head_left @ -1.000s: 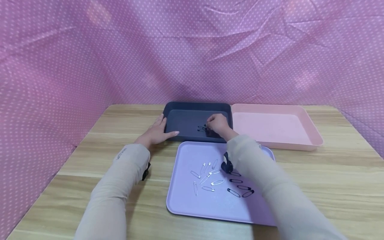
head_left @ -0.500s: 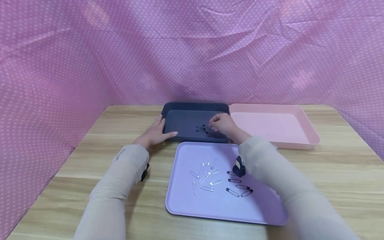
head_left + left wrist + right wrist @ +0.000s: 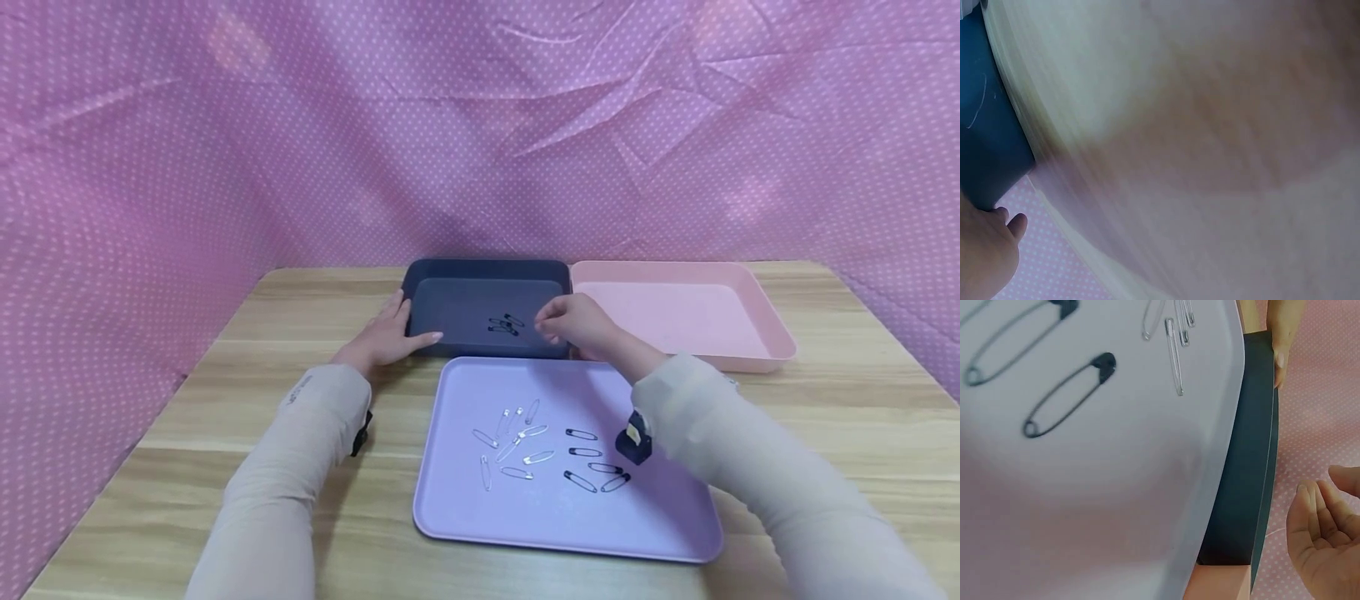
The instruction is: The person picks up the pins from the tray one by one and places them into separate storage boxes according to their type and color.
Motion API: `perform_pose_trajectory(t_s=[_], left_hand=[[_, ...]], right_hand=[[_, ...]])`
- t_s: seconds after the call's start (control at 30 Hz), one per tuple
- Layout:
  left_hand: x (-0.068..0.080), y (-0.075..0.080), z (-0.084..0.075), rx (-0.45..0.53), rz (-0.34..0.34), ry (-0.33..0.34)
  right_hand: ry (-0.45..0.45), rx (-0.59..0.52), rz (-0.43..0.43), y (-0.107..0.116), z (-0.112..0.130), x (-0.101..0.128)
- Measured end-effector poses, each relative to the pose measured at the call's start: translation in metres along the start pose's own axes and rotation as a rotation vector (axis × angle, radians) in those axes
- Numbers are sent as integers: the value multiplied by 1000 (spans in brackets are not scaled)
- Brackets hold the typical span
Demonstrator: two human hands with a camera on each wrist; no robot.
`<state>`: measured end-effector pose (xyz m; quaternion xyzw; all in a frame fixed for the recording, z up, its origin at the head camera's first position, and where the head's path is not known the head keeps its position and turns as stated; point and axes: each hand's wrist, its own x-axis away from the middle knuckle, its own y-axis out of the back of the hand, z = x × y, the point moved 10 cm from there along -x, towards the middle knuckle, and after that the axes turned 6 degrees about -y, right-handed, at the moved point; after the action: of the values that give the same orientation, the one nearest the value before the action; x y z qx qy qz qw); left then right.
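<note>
My left hand [image 3: 382, 336] rests with spread fingers on the left rim of the dark tray [image 3: 457, 304]. Inside that tray lies a small cluster of black safety pins [image 3: 504, 325]. My right hand [image 3: 581, 323] hovers at the tray's right end, near the pink tray. In the right wrist view, the right hand's fingers [image 3: 1322, 512] are loosely bent, the thumb stands apart, and nothing is between them. On the lilac tray [image 3: 480, 521], several silver safety pins [image 3: 513, 442] lie at left and several black safety pins [image 3: 585, 452] at right.
The pink tray [image 3: 678, 321] sits against the dark tray's right side. The lilac tray lies in front of both on the wooden table [image 3: 300, 308]. A pink dotted cloth [image 3: 450, 125] hangs behind the table and along its sides.
My right hand has let go of a black safety pin in the dark tray and drawn back to the right, its fingers loosening. The left hand has stayed on the rim.
</note>
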<state>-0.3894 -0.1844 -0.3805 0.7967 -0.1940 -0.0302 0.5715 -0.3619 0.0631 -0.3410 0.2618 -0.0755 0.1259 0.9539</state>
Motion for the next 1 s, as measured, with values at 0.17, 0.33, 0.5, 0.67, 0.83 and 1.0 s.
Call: perform_pose_trajectory(t_s=[0.17, 0.33, 0.5, 0.67, 0.83, 1.0], left_hand=[[0, 0, 1, -3, -2, 1], [0, -2, 2, -10, 5, 10], [0, -1, 1, -9, 4, 14], [0, 0, 1, -4, 4, 18], [0, 0, 2, -5, 7, 20], [0, -1, 1, -10, 4, 14]], right_hand=[[-22, 42, 36, -1, -2, 13], [11, 81, 58, -2, -3, 25], [43, 98, 92, -2, -9, 34], [34, 102, 145, -4, -15, 41], [2, 103, 191, -6, -24, 49], [-36, 114, 214, -9, -36, 55]])
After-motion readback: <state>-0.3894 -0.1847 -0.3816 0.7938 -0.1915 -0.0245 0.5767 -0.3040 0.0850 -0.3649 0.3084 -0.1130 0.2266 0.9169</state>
